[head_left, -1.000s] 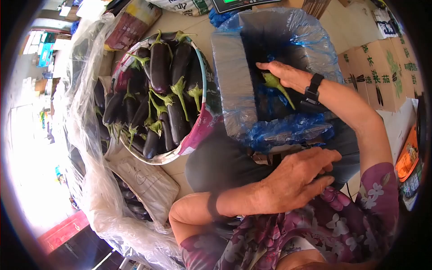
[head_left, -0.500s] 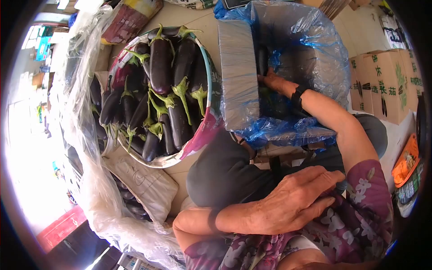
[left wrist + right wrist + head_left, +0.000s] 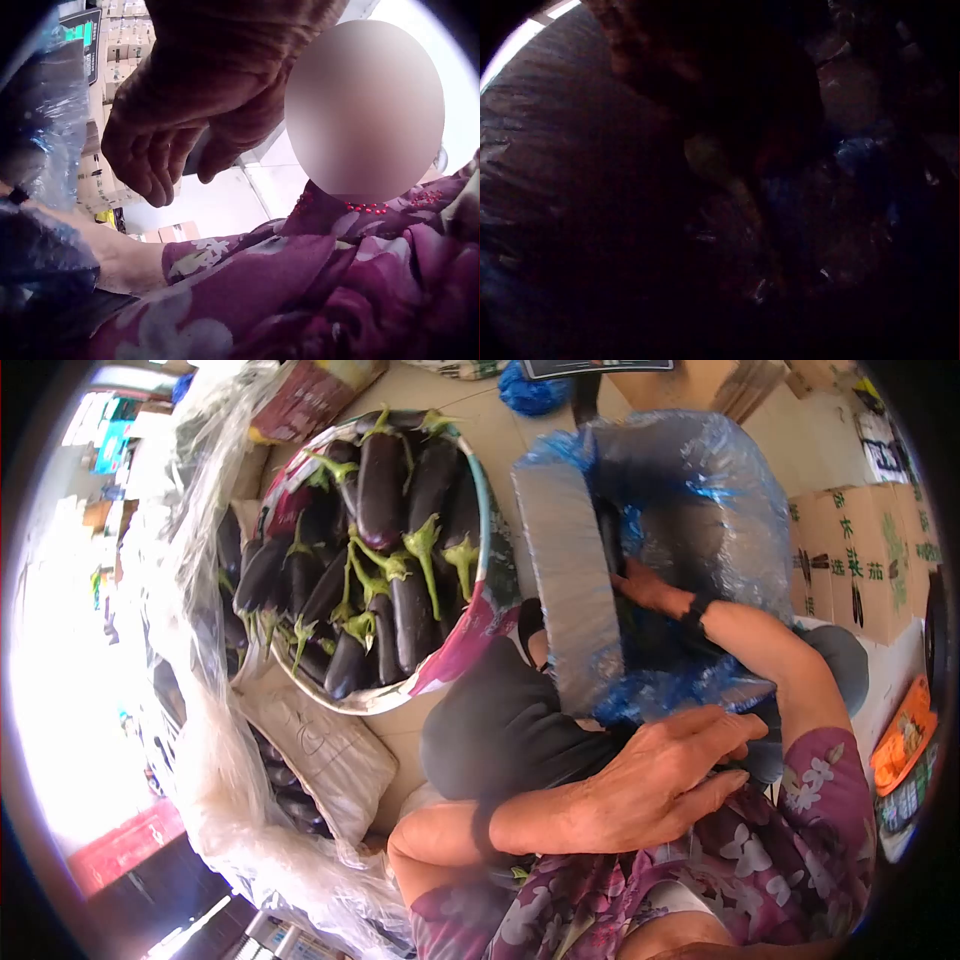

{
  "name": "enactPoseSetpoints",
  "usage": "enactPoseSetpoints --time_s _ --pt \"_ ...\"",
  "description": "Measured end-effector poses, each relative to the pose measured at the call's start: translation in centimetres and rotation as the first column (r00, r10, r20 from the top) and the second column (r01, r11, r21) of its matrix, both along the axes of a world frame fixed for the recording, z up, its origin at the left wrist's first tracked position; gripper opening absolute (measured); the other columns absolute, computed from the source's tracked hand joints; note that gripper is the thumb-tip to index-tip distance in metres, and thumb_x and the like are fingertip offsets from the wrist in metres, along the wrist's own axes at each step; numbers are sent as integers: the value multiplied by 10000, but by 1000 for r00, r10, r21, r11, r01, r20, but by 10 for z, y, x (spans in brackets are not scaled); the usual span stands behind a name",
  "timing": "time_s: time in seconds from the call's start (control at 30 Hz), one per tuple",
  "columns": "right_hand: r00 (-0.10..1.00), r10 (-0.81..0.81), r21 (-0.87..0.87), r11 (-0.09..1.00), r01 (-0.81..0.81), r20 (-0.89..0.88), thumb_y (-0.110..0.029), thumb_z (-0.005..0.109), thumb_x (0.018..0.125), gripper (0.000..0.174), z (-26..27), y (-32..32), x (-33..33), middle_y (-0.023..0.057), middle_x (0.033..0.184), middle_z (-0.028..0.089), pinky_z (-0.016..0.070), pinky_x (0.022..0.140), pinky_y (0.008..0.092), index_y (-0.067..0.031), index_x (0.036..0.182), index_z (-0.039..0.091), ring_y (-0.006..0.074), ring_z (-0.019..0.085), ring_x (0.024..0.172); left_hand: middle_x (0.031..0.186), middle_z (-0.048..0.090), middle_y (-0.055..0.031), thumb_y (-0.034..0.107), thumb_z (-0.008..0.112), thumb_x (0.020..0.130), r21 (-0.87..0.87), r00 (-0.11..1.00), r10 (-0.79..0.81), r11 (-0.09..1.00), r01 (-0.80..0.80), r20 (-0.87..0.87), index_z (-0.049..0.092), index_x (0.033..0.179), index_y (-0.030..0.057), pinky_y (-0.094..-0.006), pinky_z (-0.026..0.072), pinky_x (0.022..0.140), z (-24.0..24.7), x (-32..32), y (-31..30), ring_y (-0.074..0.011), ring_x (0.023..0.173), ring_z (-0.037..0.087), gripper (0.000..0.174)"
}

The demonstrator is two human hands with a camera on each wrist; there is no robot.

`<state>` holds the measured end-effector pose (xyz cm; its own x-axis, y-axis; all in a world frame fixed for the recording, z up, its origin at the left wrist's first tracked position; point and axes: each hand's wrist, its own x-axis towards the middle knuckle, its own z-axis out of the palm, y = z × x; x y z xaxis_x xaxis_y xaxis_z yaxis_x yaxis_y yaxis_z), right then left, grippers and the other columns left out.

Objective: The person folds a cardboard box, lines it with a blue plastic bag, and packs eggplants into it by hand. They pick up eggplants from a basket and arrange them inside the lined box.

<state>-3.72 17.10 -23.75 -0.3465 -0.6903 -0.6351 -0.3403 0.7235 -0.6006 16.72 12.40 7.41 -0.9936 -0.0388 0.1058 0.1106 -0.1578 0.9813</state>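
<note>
My right hand [image 3: 652,592] reaches down inside a carton lined with blue plastic film [image 3: 572,595]. It grips an eggplant, whose green cap and stem [image 3: 709,159] show dimly below the hand in the dark right wrist view. The eggplant's dark body [image 3: 607,532] lies along the carton's left wall in the head view. My left hand [image 3: 655,780] hovers in front of my chest, fingers loosely bent, with nothing in them. Left of the carton, a round basket [image 3: 478,530] is heaped with dark purple eggplants [image 3: 382,490] with green stems.
Clear plastic sheeting [image 3: 225,790] drapes along the left side, with more eggplants under it. A printed cardboard carton [image 3: 850,560] stands at the right. Beyond the lined carton are a scale [image 3: 598,368] and a blue plastic bag [image 3: 535,388]. My knee [image 3: 490,730] is beside the basket.
My right hand has gone deeper into the lined carton with the eggplant, laying it toward the left wall. The left hand stays about where it was; the head view has shifted slightly.
</note>
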Motion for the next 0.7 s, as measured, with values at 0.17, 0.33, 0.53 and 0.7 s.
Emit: enactPoseSetpoints --time_s 0.17,0.33,0.53,0.7 --pt "999 -44 -34 998 43 -27 -648 585 880 891 -12 25 11 326 1214 584 462 966 468 134 1283 448 427 580 1149 1037 585 -209 67 623 913 10 997 51 999 -50 -65 488 1287 -66 -438 492 797 -4 -1 11 -370 931 596 419" --pt "985 126 -41 990 -131 -119 -607 565 914 809 -23 20 2 332 1176 600 476 934 465 116 1263 463 438 592 1119 1036 580 -217 80 617 909 -41 997 -2 999 -2 -83 484 1289 -56 -462 479 804 11 -1 1 -404 936 577 425" --pt "996 11 -134 991 -23 -90 -580 579 919 774 3 21 10 295 1172 621 475 924 468 85 1296 457 431 607 1088 1114 648 -157 105 647 896 -332 939 331 899 -285 92 595 1224 -30 -379 504 876 31 30 -88 -246 1043 620 359" --pt "991 109 26 994 -108 -73 -505 629 917 745 -2 11 2 288 1184 619 503 891 455 90 1322 436 381 630 1078 1247 586 -200 245 652 898 -736 510 859 375 -563 47 522 1323 -31 -403 482 922 -83 51 -207 -269 1107 598 523"
